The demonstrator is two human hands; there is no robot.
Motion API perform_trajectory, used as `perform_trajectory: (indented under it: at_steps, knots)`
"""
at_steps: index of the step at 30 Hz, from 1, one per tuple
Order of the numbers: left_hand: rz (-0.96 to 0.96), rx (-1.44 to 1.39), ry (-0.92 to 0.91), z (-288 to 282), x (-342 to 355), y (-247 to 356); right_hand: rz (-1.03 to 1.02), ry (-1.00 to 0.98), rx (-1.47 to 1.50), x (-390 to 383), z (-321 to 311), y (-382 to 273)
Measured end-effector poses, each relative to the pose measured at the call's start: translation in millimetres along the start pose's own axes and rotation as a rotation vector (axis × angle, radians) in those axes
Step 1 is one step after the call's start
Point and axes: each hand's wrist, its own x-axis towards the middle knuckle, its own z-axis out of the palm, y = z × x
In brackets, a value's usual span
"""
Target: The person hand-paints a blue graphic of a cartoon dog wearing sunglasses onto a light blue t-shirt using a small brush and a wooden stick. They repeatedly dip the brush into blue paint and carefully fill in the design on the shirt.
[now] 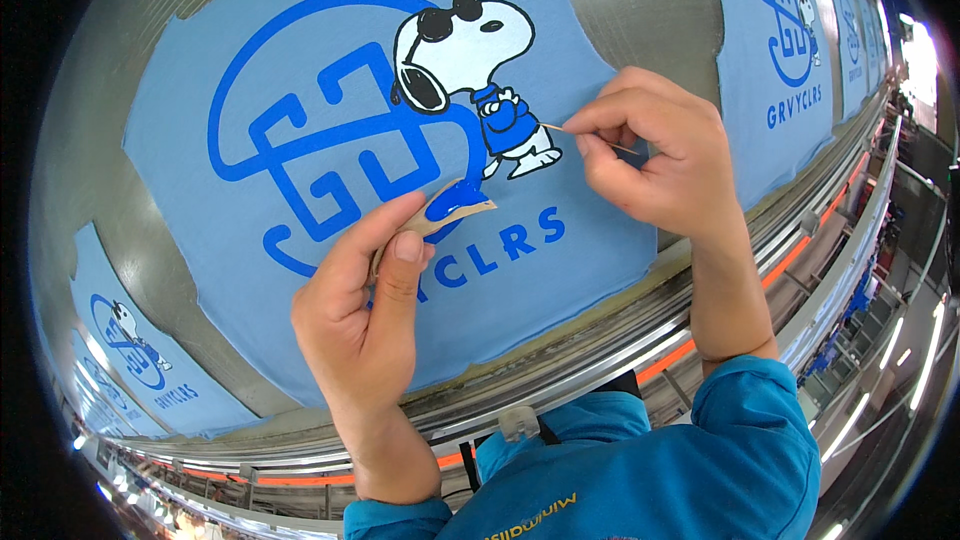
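Left hand (375,305) pinches a small tan card scrap smeared with blue ink (455,208), held over the blue lettering on the light-blue printed fabric panel (200,240). Right hand (655,155) is closed on a thin wooden stick (560,127), tip at the cartoon dog print (470,50)'s blue shirt. Panel lies flat on the grey table (640,0); matching panels sit beside it.

Near edge: I see the metal rail (600,360) barring entry.
Left: bare blue fabric (200,240), open.
Centre: my hands crowd the print.
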Motion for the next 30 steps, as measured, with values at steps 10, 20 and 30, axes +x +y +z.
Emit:
perform_trajectory:
  at_steps: [10, 20, 30]
  knots:
    - [0.003, -0.007, 0.004, -0.5, -0.8, -1.6, -0.008, -0.003, -0.015, -0.5, 4.2, 1.3]
    - [0.005, 0.055, -0.041, -3.5, -0.3, 1.5, -0.024, 0.001, -0.026, -0.4, 3.9, 2.3]
    - [0.013, 0.016, 0.007, -1.0, -0.7, -3.0, -0.013, 0.002, -0.025, -0.9, 4.4, 2.2]
